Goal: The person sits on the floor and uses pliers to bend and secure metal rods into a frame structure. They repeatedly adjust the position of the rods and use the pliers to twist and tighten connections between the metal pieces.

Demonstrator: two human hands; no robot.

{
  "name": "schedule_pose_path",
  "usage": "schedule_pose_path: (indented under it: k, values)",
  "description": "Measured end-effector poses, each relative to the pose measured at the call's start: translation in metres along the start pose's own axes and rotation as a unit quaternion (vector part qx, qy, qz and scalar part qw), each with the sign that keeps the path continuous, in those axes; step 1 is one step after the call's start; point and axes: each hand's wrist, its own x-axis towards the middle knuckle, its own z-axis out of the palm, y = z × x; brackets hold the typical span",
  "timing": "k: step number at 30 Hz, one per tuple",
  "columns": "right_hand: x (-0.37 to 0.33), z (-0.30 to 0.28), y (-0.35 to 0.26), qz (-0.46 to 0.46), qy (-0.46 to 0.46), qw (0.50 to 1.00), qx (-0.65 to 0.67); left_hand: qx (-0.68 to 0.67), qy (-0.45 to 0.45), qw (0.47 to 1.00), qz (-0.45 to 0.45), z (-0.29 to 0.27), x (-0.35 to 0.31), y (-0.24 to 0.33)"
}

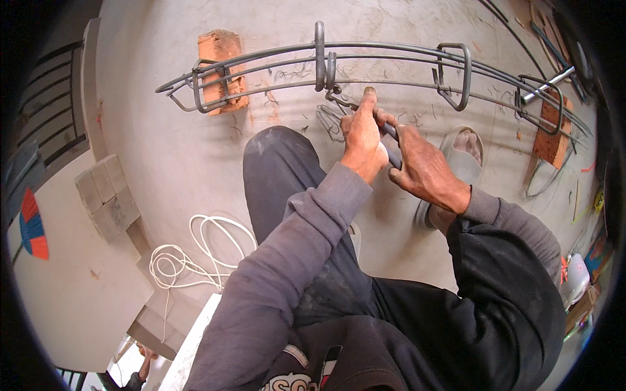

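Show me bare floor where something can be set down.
Bare grey floor lies between the stacked grey rectangular blocks and the dark-trousered left knee, beyond the white coiled cable. Crowded: the strip under the long grey metal-rod frame, where thin dark wire scraps lie near the bare left hand.

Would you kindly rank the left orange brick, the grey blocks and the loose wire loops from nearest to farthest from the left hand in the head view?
From the left hand:
1. Loose wire loops: just left.
2. Left orange brick: upper left.
3. Grey blocks: far left.
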Motion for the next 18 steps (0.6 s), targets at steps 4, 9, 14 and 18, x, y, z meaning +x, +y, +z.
schedule_pose_path:
  k: [4,9,14,18]
  values:
    - [0.002,0.006,0.004,0.002,-0.002,0.998,-0.057,0.098,-0.064,0.993,-0.033,-0.017,-0.012,0.016]
    - [-0.003,0.005,0.013,0.002,0.036,0.999,-0.036,0.462,-0.032,0.799,0.383,-0.031,-0.090,0.058]
    - [0.001,0.004,0.011,0.002,0.026,0.999,-0.039,0.512,-0.003,0.678,0.527,-0.008,-0.076,0.113]
    - [0.003,0.005,0.010,-0.006,0.023,0.999,-0.024,0.562,-0.055,0.682,0.464,0.007,-0.054,0.123]
